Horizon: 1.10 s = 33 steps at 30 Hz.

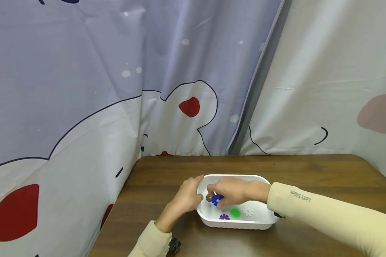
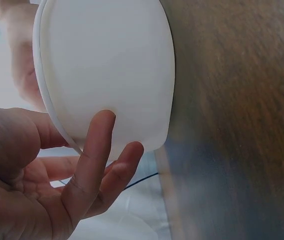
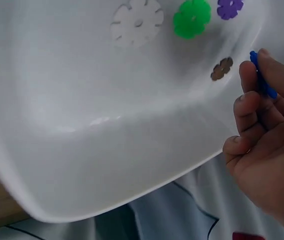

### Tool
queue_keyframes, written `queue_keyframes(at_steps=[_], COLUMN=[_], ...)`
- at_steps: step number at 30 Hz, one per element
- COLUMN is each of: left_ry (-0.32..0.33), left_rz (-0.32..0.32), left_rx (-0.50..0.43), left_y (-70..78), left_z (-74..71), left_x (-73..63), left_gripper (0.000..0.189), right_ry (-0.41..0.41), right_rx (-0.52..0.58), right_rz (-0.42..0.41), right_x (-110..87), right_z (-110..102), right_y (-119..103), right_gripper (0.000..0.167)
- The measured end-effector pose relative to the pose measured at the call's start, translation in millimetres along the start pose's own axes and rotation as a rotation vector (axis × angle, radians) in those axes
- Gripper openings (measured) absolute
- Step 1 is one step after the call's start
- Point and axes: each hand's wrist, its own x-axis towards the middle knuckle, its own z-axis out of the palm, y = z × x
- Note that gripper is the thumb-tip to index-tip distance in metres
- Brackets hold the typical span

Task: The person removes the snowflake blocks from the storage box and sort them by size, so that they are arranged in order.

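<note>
At the left, the left hand [image 1: 186, 194] has its grip on the near end of a white tub [image 1: 234, 223], thumb over the rim and fingers spread against the outer wall. The tub stands on the brown bench [image 1: 308, 171], its long axis running left to right. Inside, near its left end, lies a brown notched disc [image 1: 208, 198]. Just beside it is a blue notched disc [image 1: 217, 200], raised in the tub by the right hand [image 1: 233, 190], whose grip pinches it between thumb and forefinger. The disc is round; its flat face shows to the head view, while the right wrist view sees it edge-on, slanting from upper left to lower right. Farther right, along the front, are a purple disc [image 1: 224, 216], a green disc [image 1: 235, 213] and a white disc [image 1: 247, 212].
</note>
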Motion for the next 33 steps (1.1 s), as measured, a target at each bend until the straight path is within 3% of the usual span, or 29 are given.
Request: queue_keyframes(at_steps=[10, 20, 33], left_ry=[-0.006, -0.008, -0.011], left_rz=[-0.028, -0.029, -0.01], left_rx=[-0.021, -0.012, -0.001], left_y=[-2.3, 0.1, 1.1], left_z=[5.1, 4.2, 2.4], left_x=[-4.1, 0.0, 1.9], left_gripper=[0.065, 0.063, 0.064], right_ry=[0.089, 0.179, 0.392], right_rx=[0.172, 0.292, 0.298], right_rz=[0.055, 0.211, 0.285], right_x=[-46.6, -101.4, -188.8], right_z=[-12.6, -27.8, -16.2], right_y=[23.2, 52.2, 96.6], right_gripper=[0.019, 0.021, 0.017])
